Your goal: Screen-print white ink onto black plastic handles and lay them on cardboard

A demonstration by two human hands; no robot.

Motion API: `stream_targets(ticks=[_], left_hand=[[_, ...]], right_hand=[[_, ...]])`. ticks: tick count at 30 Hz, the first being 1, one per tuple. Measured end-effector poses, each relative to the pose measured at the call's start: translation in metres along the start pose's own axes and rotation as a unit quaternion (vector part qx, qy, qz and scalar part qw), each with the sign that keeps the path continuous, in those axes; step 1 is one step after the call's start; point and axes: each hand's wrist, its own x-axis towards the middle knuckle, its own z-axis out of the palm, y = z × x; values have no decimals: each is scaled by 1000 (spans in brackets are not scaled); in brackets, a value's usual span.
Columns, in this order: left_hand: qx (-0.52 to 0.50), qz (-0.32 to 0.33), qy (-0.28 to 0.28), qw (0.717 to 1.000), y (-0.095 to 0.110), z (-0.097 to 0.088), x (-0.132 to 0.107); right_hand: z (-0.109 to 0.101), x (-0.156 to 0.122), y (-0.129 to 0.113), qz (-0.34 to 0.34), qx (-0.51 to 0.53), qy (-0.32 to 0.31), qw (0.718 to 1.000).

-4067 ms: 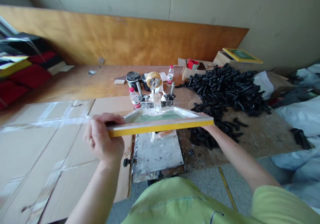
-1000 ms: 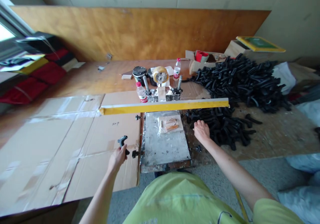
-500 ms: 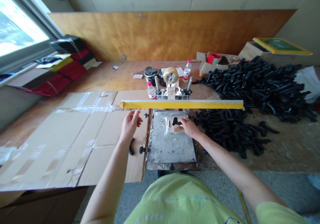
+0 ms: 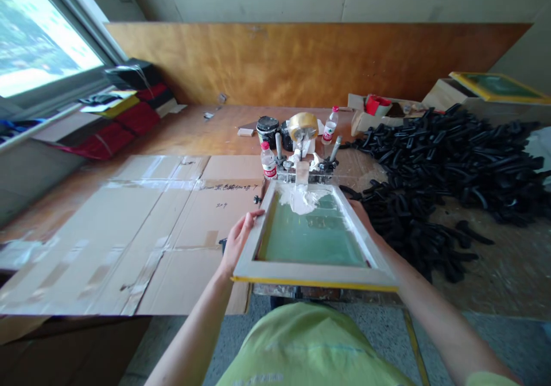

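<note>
A screen printing frame point(image 4: 370, 260) with pale wooden sides, green mesh and a yellow front edge tilts over the printing stand in front of me. White ink point(image 4: 303, 199) lies at the far end of the mesh, where a squeegee point(image 4: 302, 174) stands. My left hand point(image 4: 239, 238) is closed at the frame's left side, its fingertips at the rim. Beside the right rim is my right hand point(image 4: 360, 213); its fingers are hidden behind the frame. The frame covers the metal plate and any black piece there.
Black curved pieces point(image 4: 456, 151) are heaped on the right of the table. Flattened cardboard point(image 4: 142, 225) covers the left. Bottles point(image 4: 269, 161), an ink tub point(image 4: 267, 131) and a tape roll point(image 4: 302, 125) stand at the back. Another screen point(image 4: 499, 86) rests on a box.
The screen printing frame has swung down from edge-on, now covering the plate. My left hand has come to its left side. My right hand has moved right, from the black piece to the rim.
</note>
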Motion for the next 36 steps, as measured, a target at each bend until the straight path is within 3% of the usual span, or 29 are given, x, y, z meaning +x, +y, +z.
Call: stream_targets(ticks=[2, 5, 8, 11, 13, 17, 20, 22, 25, 31, 36], left_hand=[[13, -55, -23, 998, -28, -2, -10], [7, -96, -16, 995, -71, 1, -14], [28, -100, -1, 995, -102, 4, -9], [47, -106, -7, 993, -114, 3, -5], [44, -111, -9, 993, -116, 2, -5], [14, -121, 15, 992, -112, 4, -7], [6, -124, 26, 992, -107, 5, -7], [7, -120, 25, 992, -105, 5, -7], [9, -120, 9, 993, -103, 4, -7], [-7, -130, -5, 991, -97, 5, -9], [-11, -139, -23, 990, -61, -2, -14]], right_hand=[[-14, 19, 5, 16, -14, 61, 998], [-11, 58, -25, -72, -35, 100, 992], [12, 90, -73, -148, -71, 20, 986], [32, 92, -99, -123, -110, -94, 982], [37, 75, -99, -128, -125, -134, 975], [24, 33, -82, -273, -113, -184, 937], [13, 27, -75, -336, -72, -222, 912], [12, 33, -76, -314, -50, -208, 925], [21, 32, -77, -261, -57, -139, 954], [22, 16, -74, -291, -42, -154, 943], [5, 76, -88, -162, -44, -96, 981]])
